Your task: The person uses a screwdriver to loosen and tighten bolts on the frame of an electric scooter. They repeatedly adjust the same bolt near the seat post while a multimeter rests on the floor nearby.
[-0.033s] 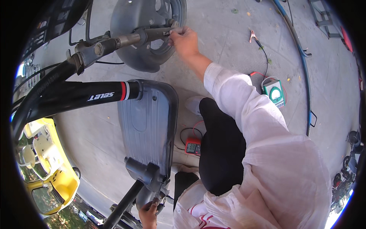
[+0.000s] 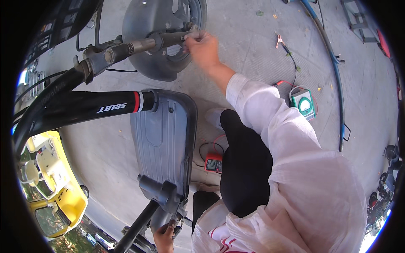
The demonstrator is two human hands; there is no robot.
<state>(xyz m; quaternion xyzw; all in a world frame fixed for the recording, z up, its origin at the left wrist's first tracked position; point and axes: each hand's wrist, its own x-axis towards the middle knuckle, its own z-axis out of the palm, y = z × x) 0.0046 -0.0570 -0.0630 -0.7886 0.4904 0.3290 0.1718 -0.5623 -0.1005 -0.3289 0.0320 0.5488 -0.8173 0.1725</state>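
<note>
While stretched across the grey ribbed plastic floorboard [image 2: 160, 130]: work at both ends, one hand past each.

Dark cylindrical metal fork leg [image 2: 172, 40]: past the floorboard's upper end, in front of a rounded grey plastic mudguard [image 2: 139, 42] and beside a dark tyre [image 2: 201, 17].

Right hand [image 2: 204, 48]: at the fork leg's far tip, past the floorboard's upper right corner. Fingers bent, bunched near the thumb, apparently touching the tip. Full closure and any small thing between the fingertips: cannot tell.

Left hand [image 2: 164, 238]: below the floorboard's lower end, near a blocky dark-grey hinge [image 2: 166, 192]. Fingers curled up against small metal parts just under the hinge. How tight, and around what: cannot tell.

Thick black tube with red and white bands [image 2: 80, 103]: running leftward from the floorboard's upper end.

Red hand-held meter with grey screen [image 2: 213, 162]: on the ground, just right of the floorboard, beside a black-trousered leg [image 2: 244, 168].

Green-and-white box meter with round dial [image 2: 303, 103]: well right of the floorboard, on concrete, below and right of an orange-jawed spring clip [image 2: 279, 41].

Step in hand: judging by both reaches, fingertip work at the fork tip and below the hinge at once; exact action unclear.

Next move: probably calling for a steady right fingertip contact, a braced left hand and a clear look at the fork tip.
</note>
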